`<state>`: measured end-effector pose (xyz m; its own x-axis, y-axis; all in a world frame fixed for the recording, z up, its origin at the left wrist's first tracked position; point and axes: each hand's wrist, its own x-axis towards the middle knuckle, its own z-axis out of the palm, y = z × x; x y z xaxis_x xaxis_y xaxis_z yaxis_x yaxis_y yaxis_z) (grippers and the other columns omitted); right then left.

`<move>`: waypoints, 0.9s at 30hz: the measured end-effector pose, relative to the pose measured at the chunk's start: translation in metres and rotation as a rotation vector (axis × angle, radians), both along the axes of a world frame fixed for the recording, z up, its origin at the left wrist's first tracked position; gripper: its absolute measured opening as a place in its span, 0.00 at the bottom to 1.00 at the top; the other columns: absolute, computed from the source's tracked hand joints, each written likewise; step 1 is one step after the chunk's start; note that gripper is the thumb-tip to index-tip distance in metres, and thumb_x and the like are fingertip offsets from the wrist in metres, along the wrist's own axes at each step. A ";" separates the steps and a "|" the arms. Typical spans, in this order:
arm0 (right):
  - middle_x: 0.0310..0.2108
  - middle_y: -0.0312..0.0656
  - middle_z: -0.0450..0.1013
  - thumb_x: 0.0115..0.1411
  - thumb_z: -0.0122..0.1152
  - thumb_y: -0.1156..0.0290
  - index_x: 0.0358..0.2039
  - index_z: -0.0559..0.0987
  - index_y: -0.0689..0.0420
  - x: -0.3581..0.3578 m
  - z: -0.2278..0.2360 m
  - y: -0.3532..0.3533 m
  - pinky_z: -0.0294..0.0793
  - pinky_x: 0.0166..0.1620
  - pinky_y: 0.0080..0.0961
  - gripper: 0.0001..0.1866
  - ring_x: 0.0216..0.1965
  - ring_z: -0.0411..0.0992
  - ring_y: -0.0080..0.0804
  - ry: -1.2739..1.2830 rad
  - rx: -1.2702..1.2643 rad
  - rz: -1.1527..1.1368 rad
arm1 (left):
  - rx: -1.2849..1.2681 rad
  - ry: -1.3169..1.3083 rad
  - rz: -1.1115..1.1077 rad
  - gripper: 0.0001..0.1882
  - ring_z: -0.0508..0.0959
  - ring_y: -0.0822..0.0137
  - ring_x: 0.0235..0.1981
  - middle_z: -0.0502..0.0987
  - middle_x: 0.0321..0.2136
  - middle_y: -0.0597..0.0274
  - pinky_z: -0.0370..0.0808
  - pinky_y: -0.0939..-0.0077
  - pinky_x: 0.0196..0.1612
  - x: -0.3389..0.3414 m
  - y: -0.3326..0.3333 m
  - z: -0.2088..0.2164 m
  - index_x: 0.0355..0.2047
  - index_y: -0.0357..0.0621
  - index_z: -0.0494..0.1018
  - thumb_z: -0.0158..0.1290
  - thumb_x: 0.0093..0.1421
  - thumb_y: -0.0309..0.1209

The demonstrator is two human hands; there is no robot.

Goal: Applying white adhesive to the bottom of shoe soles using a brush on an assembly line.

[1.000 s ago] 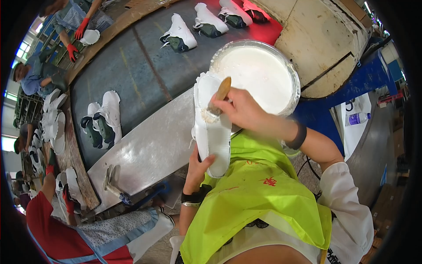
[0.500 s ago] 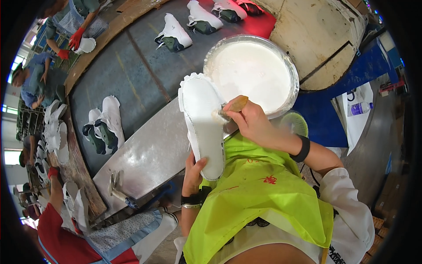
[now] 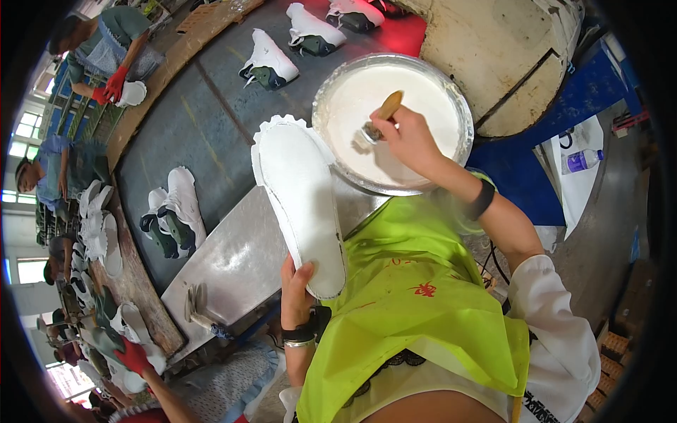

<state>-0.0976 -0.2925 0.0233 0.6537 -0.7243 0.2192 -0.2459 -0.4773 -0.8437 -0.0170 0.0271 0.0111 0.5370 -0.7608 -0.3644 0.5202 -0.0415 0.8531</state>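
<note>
My left hand (image 3: 296, 290) grips a white shoe (image 3: 297, 190) by its heel end, bottom side up toward me, with the scalloped toe edge pointing away. The sole face looks white and wet along most of its length. My right hand (image 3: 411, 139) is closed round a wooden-handled brush (image 3: 384, 113). The brush's bristle end hangs over the wide basin of white liquid (image 3: 463, 116), at or just above the surface; I cannot tell whether it touches. The shoe's right edge lies close to the basin's near left rim.
A dark conveyor belt (image 3: 233, 151) carries white and green shoes (image 3: 268, 62), with another pair (image 3: 176, 211) at left. A metal ledge (image 3: 226, 250) holds a brush-like tool (image 3: 197, 307). Co-workers (image 3: 116, 60) stand along the left. A bottle (image 3: 582, 161) lies at right.
My right hand has lifted the brush off the shoe's sole and carried it right and away over the basin. The shoe has shifted slightly left. A co-worker's red-gloved hand at lower left has moved.
</note>
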 end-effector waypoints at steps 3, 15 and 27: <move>0.32 0.49 0.78 0.62 0.58 0.71 0.38 0.77 0.68 0.009 0.039 0.011 0.77 0.34 0.29 0.12 0.29 0.78 0.34 -0.417 0.282 0.027 | 0.042 -0.019 0.025 0.38 0.76 0.62 0.47 0.74 0.48 0.48 0.73 0.70 0.50 0.001 -0.009 0.001 0.57 0.27 0.61 0.55 0.52 0.42; 0.33 0.53 0.77 0.62 0.56 0.72 0.37 0.76 0.65 -0.012 0.044 0.041 0.74 0.40 0.31 0.09 0.37 0.77 0.45 -0.294 0.258 0.026 | 0.026 -0.004 0.051 0.38 0.75 0.60 0.49 0.73 0.50 0.46 0.72 0.69 0.52 0.002 -0.039 0.012 0.58 0.25 0.60 0.55 0.53 0.40; 0.35 0.48 0.73 0.63 0.52 0.71 0.36 0.76 0.63 -0.001 0.053 0.073 0.72 0.40 0.32 0.08 0.34 0.74 0.46 -0.327 -0.086 0.310 | 0.011 -0.037 0.032 0.37 0.74 0.64 0.49 0.73 0.49 0.51 0.69 0.70 0.53 0.005 -0.028 0.012 0.58 0.27 0.61 0.57 0.52 0.38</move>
<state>-0.0984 -0.2191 0.0766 0.7234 -0.4756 0.5004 0.1918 -0.5578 -0.8075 -0.0119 -0.0009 0.0235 0.5746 -0.7388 -0.3522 0.4894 -0.0348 0.8714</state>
